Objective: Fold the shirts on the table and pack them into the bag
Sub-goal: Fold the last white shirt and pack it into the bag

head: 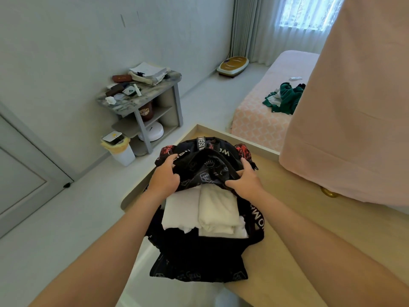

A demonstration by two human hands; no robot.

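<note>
A black bag (199,260) with white print and lettered straps lies open on the light wooden table (287,251), hanging partly over its left edge. Inside it lie folded white shirts (199,209), one cream-white fold on top of a whiter one. My left hand (164,176) grips the bag's upper flap at its left side. My right hand (245,180) grips the same flap at the right, thumb over the dark fabric. The flap is bunched between both hands above the shirts. Red-patterned fabric (242,150) shows at the bag's far corners.
A pink cloth (345,107) hangs over the table's right side, a brass knob (328,192) below it. A cluttered grey side table (141,100), a white bin (120,149) and a round white device stand left. Green clothes (285,97) lie on the pink bed.
</note>
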